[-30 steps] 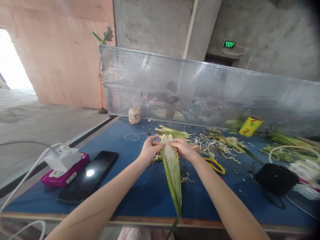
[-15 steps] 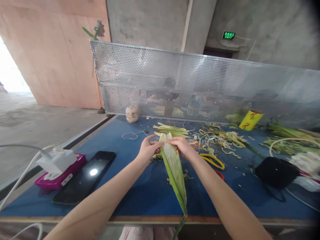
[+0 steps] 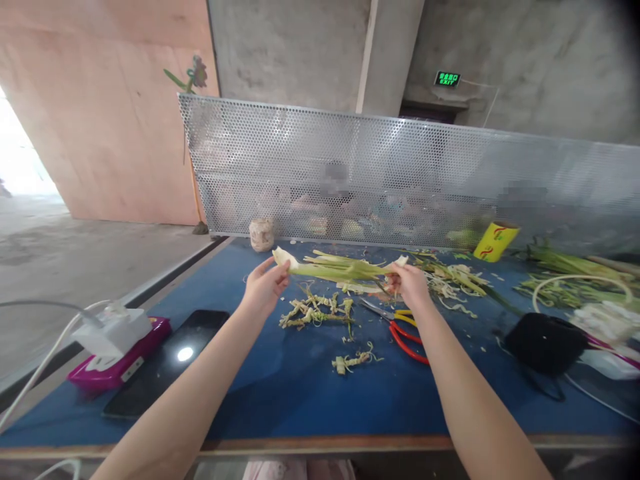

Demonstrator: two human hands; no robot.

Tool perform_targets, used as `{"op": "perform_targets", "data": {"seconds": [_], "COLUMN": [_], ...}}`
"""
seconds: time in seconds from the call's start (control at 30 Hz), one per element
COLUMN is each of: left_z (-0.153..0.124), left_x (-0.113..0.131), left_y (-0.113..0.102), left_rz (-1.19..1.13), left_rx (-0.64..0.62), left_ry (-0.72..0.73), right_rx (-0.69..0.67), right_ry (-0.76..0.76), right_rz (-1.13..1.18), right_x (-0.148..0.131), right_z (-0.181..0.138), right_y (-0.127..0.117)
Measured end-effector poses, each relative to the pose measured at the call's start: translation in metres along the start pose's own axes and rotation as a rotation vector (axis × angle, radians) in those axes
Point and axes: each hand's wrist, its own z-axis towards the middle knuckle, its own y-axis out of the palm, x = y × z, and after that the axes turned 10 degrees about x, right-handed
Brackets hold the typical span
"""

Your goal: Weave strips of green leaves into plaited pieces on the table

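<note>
My left hand [image 3: 263, 288] pinches the pale base of a corn husk piece [image 3: 320, 271]. On the other side, my right hand [image 3: 409, 285] grips another pale husk end [image 3: 400, 261]. Green husk stretches between the two hands above the table; whether it is one piece or two torn halves I cannot tell. Below it lie knotted bits of husk [image 3: 315, 313] and a smaller knotted piece [image 3: 350, 362]. Scissors [image 3: 410, 339] with red and yellow handles rest by my right forearm, which partly covers them. More husk strips [image 3: 330, 257] lie behind my hands.
A phone [image 3: 170, 360] and a purple power strip [image 3: 120, 363] with a white plug lie left. At the back stand a wrapped jar [image 3: 261, 235], a yellow roll [image 3: 497, 241] and a perforated metal screen [image 3: 300, 160]. Right are husk scraps [image 3: 455, 277] and a black pouch [image 3: 545, 343].
My hands have moved apart sideways from close together at the husk's top. The husk, which hung toward me, now spans between them. Scissors and knotted bits have come into fuller view.
</note>
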Motion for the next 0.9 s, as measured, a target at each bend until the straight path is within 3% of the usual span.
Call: {"op": "perform_targets", "data": {"seconds": [0.2,0.4,0.53,0.7,0.8,0.9], "left_z": [0.021,0.034,0.037,0.036,0.028,0.017], "left_x": [0.018,0.031,0.025,-0.007,-0.025,-0.034], "left_y": [-0.009,-0.012,0.000,0.031,0.044,0.044], "left_rz": [-0.094,-0.072,-0.022,0.069,0.146,0.254], "left_rx": [0.128,0.152,0.195,0.203,0.137,-0.017], "left_ry": [0.036,-0.038,-0.063,-0.089,-0.104,-0.144], "right_rx": [0.375,0.449,0.340,0.104,-0.057,-0.224], "right_ry": [0.031,0.053,0.123,0.170,0.182,0.186], "right_rz": [0.152,0.294,0.360,0.344,0.291,0.218], "right_x": [-0.009,-0.020,-0.026,-0.029,-0.030,-0.030], "right_z": [0.026,0.030,0.028,0.021,0.012,-0.001], "right_y": [-0.034,-0.042,-0.039,-0.032,-0.027,-0.019]}}
